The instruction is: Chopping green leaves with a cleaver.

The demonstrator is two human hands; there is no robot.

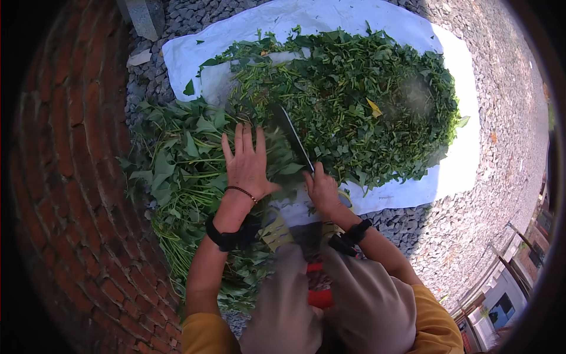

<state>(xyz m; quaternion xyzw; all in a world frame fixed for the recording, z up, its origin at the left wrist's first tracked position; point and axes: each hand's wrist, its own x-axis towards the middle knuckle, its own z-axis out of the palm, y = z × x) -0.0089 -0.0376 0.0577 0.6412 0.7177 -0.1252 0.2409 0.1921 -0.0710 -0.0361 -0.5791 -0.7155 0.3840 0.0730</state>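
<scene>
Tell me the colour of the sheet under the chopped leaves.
The sheet is white, best seen in the head view.

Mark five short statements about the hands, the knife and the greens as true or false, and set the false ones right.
1. The right hand holds the knife. True.
2. The left hand is closed around the knife's blade. False: it is spread over the long leafy stems, left of the blade.
3. Chopped greens lie on a white sheet. True.
4. The stray leaf on the chopped greens is red. False: it is yellow.
5. A bracelet is on the left wrist. True.
</scene>
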